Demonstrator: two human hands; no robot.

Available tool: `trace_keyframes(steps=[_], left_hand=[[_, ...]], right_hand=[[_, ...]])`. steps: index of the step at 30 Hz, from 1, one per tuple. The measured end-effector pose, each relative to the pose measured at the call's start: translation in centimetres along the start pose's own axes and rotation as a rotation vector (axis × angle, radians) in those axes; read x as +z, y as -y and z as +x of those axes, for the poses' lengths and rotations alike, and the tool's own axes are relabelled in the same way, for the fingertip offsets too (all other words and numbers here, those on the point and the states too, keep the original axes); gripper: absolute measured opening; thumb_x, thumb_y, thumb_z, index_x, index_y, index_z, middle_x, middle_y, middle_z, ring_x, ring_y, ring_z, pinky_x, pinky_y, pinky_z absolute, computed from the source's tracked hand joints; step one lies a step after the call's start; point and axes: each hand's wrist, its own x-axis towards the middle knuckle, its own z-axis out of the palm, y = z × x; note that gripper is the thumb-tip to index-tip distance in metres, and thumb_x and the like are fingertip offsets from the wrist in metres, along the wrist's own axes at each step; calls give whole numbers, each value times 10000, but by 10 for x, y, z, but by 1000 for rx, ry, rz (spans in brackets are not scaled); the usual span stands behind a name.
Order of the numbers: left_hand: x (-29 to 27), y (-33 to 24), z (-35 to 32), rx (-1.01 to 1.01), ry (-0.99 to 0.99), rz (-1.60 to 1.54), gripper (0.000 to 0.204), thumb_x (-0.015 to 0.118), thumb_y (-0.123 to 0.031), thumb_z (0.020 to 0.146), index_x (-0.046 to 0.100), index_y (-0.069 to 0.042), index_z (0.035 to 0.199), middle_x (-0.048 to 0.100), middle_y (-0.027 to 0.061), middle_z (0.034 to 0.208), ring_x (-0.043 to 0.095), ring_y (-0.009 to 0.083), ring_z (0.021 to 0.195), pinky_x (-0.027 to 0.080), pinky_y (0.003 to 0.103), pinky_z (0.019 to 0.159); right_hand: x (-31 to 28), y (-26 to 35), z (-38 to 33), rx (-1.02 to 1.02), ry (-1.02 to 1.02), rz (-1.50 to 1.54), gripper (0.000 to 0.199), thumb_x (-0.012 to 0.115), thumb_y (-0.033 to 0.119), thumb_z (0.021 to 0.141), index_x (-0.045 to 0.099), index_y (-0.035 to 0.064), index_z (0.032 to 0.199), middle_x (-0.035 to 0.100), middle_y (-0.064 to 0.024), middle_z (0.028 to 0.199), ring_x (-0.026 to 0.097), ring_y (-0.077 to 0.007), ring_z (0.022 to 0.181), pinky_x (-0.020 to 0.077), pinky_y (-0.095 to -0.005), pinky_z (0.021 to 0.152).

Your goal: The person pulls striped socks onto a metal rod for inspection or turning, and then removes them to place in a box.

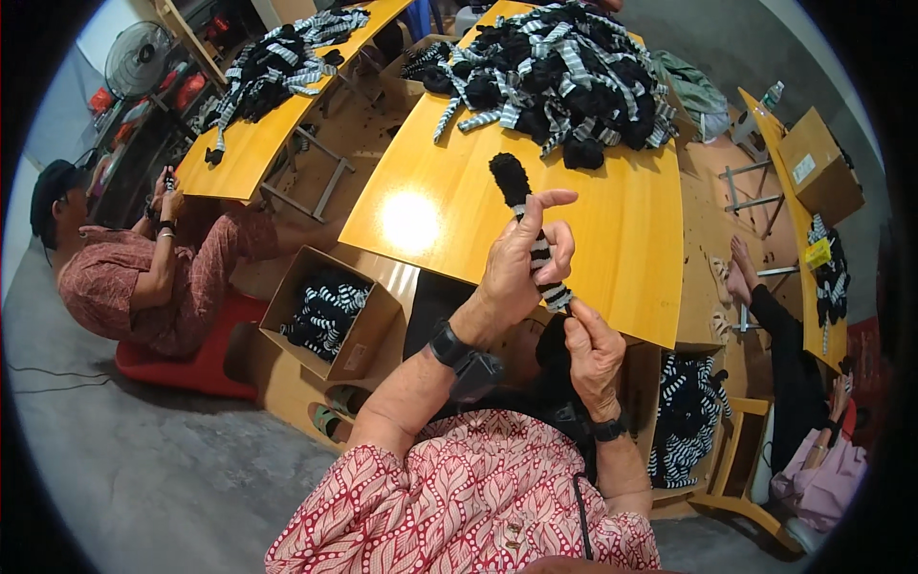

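Above the near edge of the yellow table, my left hand (516, 263) is wrapped round a plush tube (541, 256) with black and white stripes. Its upper end is a fuzzy black tip (510, 179), pointing up and away from me. My left index finger sticks out to the right. Just below the tube's lower end, my right hand (595, 354) is closed in a pinch. Something thin and dark shows between the tube's end and those fingertips; its kind is too small to tell.
On the yellow table (430, 182) lies a big heap of striped plush pieces (574, 81). Cardboard boxes of such pieces stand at left (373, 330) and right (712, 459). A seated co-worker (124, 277) is at left; another person's legs (779, 325) show at right.
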Motion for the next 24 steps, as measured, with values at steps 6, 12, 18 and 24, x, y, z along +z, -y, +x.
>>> trace_keyframes(steps=[6, 12, 18, 24], left_hand=[[-1, 10, -8, -105, 60, 34, 538, 314, -458, 1027, 425, -16, 1312, 436, -15, 591, 305, 39, 437, 277, 191, 440], [-3, 9, -13, -59, 79, 172, 550, 339, -454, 1023, 392, -16, 1352, 449, -11, 606, 347, 42, 458, 292, 188, 446], [9, -15, -11, 226, -361, 164, 482, 414, -390, 1019, 364, -52, 1359, 613, 81, 885, 626, 141, 755, 527, 268, 679], [-18, -40, -9, 243, -280, 231, 361, 477, -283, 1010, 502, 18, 1207, 654, 140, 968, 670, 202, 849, 560, 328, 791]], right_hand=[[5, 15, 4, -12, 13, -29, 130, 591, 43, 918, 626, -24, 1023, 599, -40, 709, 512, -72, 605, 421, -233, 570], [13, 8, -1, 145, 1, 85, 70, 588, 67, 932, 584, 1, 954, 547, -4, 668, 485, -51, 610, 396, -222, 558], [-13, 9, 8, -48, 13, -35, 111, 632, 4, 883, 614, -4, 992, 607, -41, 720, 553, -90, 617, 444, -229, 570], [-36, 18, 17, -192, 92, -238, 152, 676, -13, 835, 685, -21, 986, 710, -143, 848, 695, -191, 751, 523, -279, 652]])
